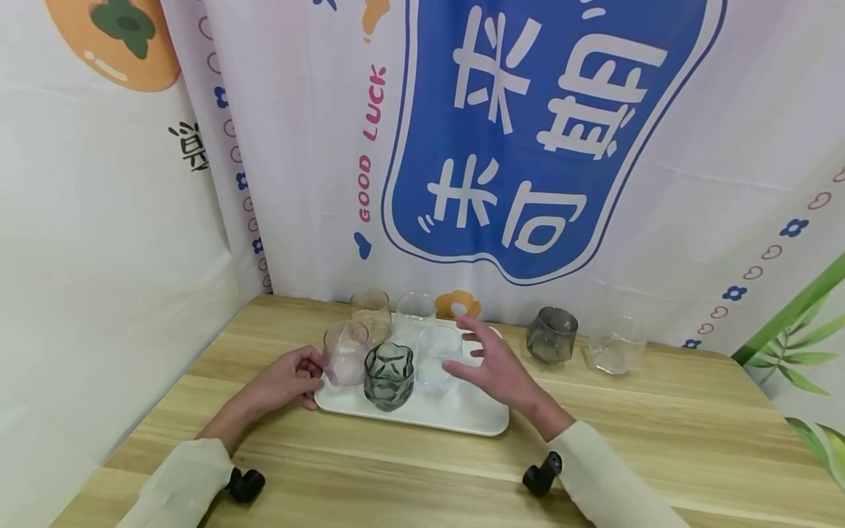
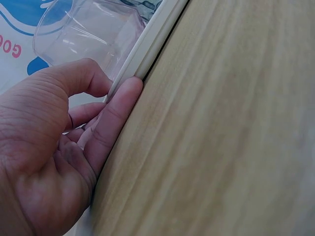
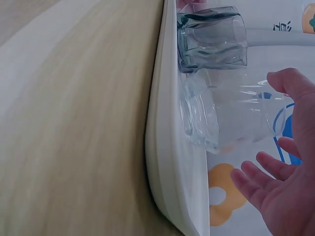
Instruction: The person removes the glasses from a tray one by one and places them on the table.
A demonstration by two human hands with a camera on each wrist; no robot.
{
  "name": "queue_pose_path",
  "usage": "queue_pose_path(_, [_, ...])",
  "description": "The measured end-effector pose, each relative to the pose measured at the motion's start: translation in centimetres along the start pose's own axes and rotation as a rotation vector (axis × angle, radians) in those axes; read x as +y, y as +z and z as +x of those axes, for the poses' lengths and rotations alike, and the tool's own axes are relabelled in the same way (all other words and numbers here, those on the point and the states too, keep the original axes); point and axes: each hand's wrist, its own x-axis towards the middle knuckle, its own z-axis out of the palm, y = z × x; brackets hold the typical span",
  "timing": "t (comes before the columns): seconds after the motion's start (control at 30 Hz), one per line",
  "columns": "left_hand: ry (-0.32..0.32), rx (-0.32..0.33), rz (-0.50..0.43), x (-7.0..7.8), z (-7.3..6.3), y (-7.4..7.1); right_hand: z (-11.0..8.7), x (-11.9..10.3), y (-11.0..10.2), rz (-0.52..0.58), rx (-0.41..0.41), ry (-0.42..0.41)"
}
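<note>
My left hand [image 1: 290, 378] pinches the left edge of a white tray [image 1: 449, 418], thumb and fingers at its rim. Just inside that edge stands a pinkish glass [image 1: 345, 359]. A grey-green wavy glass [image 1: 389, 381] is at the tray's front, with a clear glass [image 3: 236, 110] to its right. Beside that clear glass my right hand [image 1: 491, 367] is spread, its fingers apart and a gap showing between them and the glass in the right wrist view. Behind them on the tray are an amber-tinted glass [image 1: 371, 315] and another clear glass [image 1: 414, 315].
On the wooden table [image 1: 634, 455], right of the tray, stand a dark grey glass [image 1: 551, 337] and a clear faceted glass [image 1: 614, 350]. A printed cloth [image 1: 317, 183] hangs right behind the table, and a white cloth wall [image 1: 112, 257] borders it at left.
</note>
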Motion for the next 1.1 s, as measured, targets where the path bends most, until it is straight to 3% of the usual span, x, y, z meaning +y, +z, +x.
queue_pose_path(0.23, [0.003, -0.006, -0.004, 0.1, 0.0, 0.0, 0.7, -0.3, 0.9, 0.06, -0.028, 0.039])
queue_pose_path(0.67, [0.005, -0.004, 0.002, 0.0, 0.0, 0.0, 1.4, -0.8, 1.9, 0.042, -0.032, 0.116])
queue_pose_path(1.1, [0.013, -0.01, -0.001, 0.0, 0.0, -0.1, 1.6, -0.8, 2.0, 0.046, -0.025, 0.111])
